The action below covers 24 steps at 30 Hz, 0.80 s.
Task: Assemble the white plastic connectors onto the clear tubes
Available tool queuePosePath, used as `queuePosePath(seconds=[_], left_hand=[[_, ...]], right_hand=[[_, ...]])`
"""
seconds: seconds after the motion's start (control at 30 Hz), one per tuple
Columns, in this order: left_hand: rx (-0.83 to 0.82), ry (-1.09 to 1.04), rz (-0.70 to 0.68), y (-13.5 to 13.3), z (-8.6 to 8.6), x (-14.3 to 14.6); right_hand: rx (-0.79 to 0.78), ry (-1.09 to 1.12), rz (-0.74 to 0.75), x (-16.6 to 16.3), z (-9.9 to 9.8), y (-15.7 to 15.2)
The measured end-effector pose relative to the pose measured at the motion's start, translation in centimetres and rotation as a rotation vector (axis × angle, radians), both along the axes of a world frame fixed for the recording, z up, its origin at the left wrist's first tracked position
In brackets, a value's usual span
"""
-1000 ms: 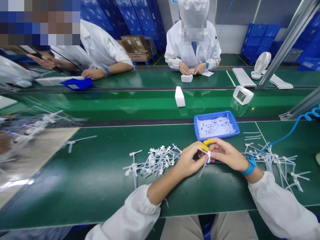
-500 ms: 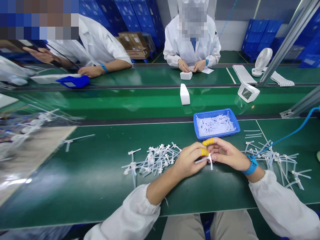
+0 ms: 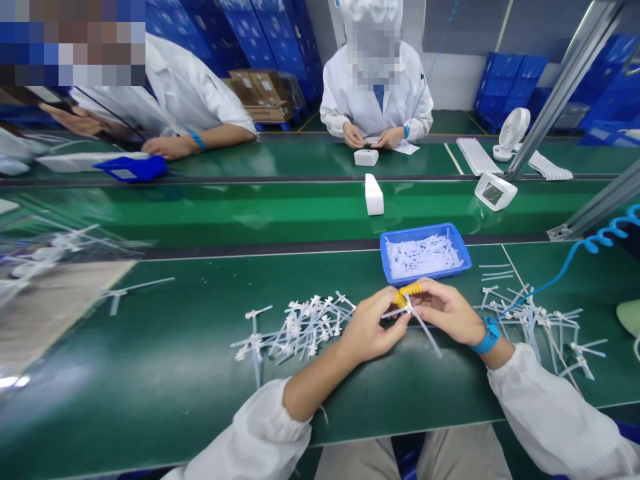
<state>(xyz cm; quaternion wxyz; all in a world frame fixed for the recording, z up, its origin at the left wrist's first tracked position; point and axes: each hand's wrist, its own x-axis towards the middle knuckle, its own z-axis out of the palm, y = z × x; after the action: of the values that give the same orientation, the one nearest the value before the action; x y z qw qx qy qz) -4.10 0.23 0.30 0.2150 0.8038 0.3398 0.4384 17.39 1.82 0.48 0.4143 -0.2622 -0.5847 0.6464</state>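
Note:
Between my two hands, low over the green table, is a small white connector with thin pale tubes [image 3: 426,332] sticking out of it. My left hand [image 3: 374,325] pinches one tube from the left, its fingers closed. My right hand [image 3: 447,313], a blue strap at its wrist, has its fingers closed at the connector from the right. Yellow finger covers [image 3: 411,289] sit on fingertips of both hands. Left of my left hand lies a pile of white connectors with tubes [image 3: 310,323]. Just beyond my hands is a blue tray [image 3: 384,257] holding many short pale strips.
Another heap of tube pieces [image 3: 543,317] lies to the right, under a coiled blue cord [image 3: 575,250]. Far left is a tan board [image 3: 75,293] with blurred parts. White devices [image 3: 374,195] stand on the conveyor [image 3: 275,207]. Two co-workers [image 3: 377,93] sit opposite; a metal post [image 3: 560,93] rises right.
The tube hanging from the connector now shows longer and slants to the right. My fingertips have shifted together around the connector. The whole view has moved slightly.

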Motion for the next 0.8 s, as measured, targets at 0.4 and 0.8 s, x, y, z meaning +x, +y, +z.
queuePosePath(seconds=[0.4,0.8], left_hand=[[-0.054,0.009,0.081,0.2,0.0,-0.2],[-0.055,-0.005,0.163,0.8,-1.2,-0.1]], right_hand=[[-0.097,-0.037,-0.160,-0.8,-0.5,0.0],[0.391,-0.277,-0.307,-1.0,-0.7,0.5]])
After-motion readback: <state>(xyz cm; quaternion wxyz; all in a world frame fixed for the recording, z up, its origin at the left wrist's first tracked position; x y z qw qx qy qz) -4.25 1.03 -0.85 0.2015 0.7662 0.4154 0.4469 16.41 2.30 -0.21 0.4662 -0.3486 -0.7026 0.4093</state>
